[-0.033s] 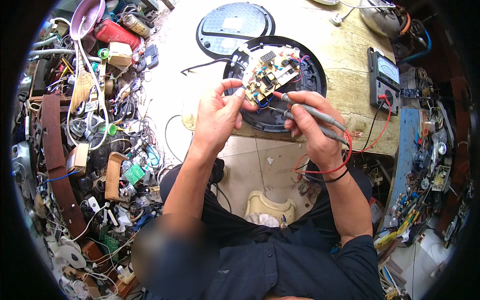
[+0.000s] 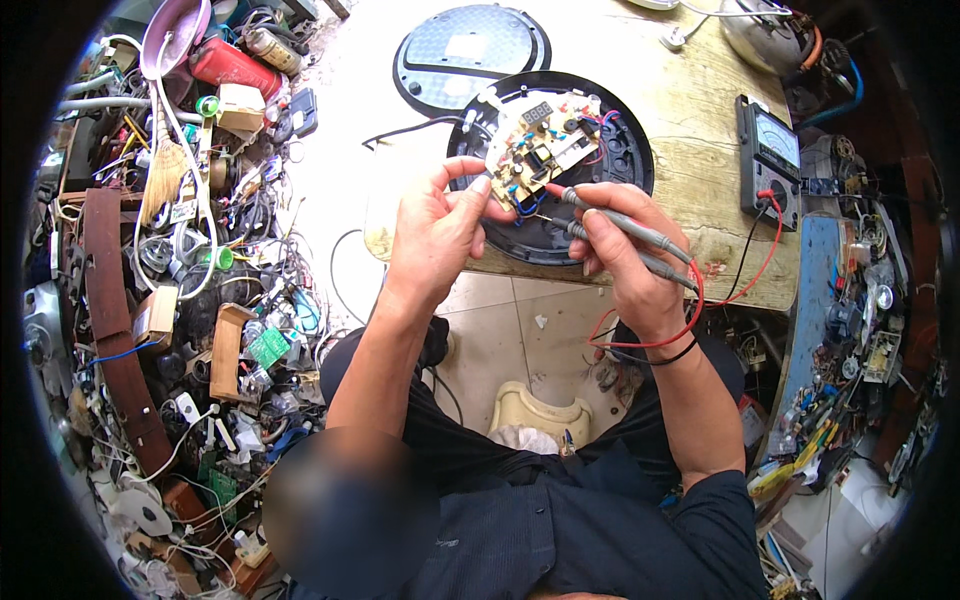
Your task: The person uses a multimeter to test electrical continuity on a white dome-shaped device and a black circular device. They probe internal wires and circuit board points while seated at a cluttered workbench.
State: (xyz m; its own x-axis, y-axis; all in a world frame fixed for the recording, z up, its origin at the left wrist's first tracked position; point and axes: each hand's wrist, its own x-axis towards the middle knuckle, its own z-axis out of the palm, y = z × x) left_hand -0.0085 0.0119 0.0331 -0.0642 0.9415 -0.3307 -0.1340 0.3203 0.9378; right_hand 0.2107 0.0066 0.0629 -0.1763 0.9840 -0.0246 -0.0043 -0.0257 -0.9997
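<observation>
My left hand pinches the lower left edge of a tan circuit board between thumb and fingers. The board carries a small digit display and several components, and is tilted over a round black appliance housing. In my right hand are two grey test probes, held side by side like chopsticks. Their tips point at the board's lower edge; whether both touch it I cannot tell. Red and black leads run from them toward an analog multimeter at the table's right edge.
A round grey patterned cover lies behind the housing on the wooden table. A metal kettle-like vessel stands at the back right. Piled parts, cables and a straw brush crowd the left. Tools and scraps fill a blue-edged shelf at right.
</observation>
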